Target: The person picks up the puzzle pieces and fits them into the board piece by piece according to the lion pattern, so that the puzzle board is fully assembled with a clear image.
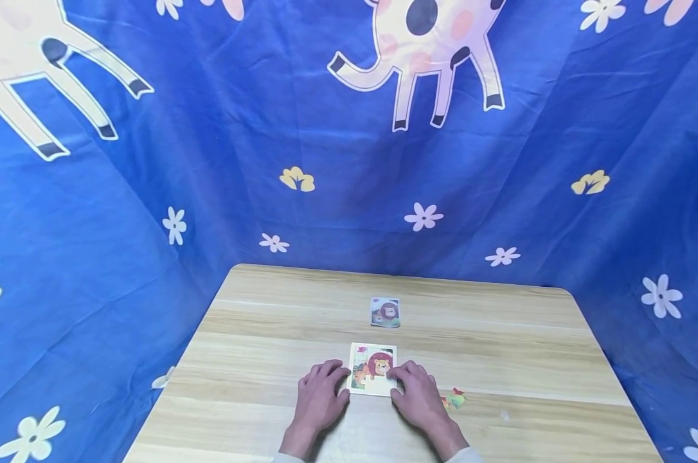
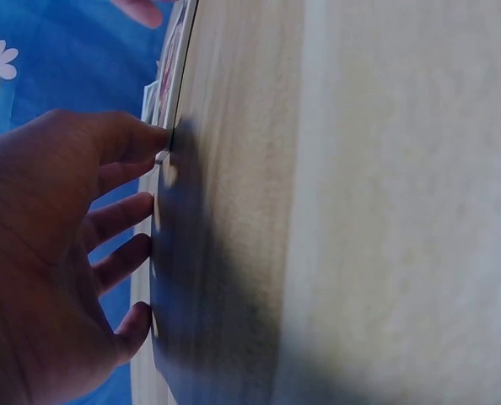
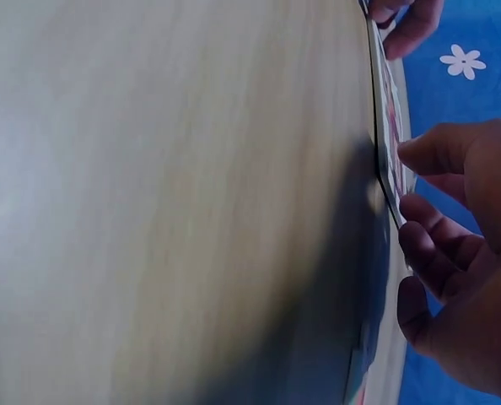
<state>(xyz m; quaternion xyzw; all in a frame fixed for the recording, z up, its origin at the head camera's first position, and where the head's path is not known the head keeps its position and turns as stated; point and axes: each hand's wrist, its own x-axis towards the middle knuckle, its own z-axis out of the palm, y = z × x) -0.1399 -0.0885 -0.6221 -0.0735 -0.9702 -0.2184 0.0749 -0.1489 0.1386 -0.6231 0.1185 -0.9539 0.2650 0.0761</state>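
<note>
A small jigsaw puzzle board point(image 1: 378, 388) with a white frame lies on the table between the two hands. A lion picture point(image 1: 382, 365) fills its upper and left parts, while its lower right is plain white. The left hand point(image 1: 321, 392) touches the board's left edge, thumb and index finger apart, its other fingers loosely bent. On the opposite side, the right hand point(image 1: 420, 393) has its index fingertip over the lion's side and its thumb at the near right corner. In the right wrist view, the right thumb point(image 3: 436, 148) reaches onto the board's face.
Several loose colourful puzzle pieces point(image 1: 456, 399) lie just right of the right hand. Behind the board is a small card point(image 1: 385, 312) with a matching lion picture. A blue patterned curtain point(image 1: 349, 212) surrounds the wooden table point(image 1: 256, 347) at the back and sides.
</note>
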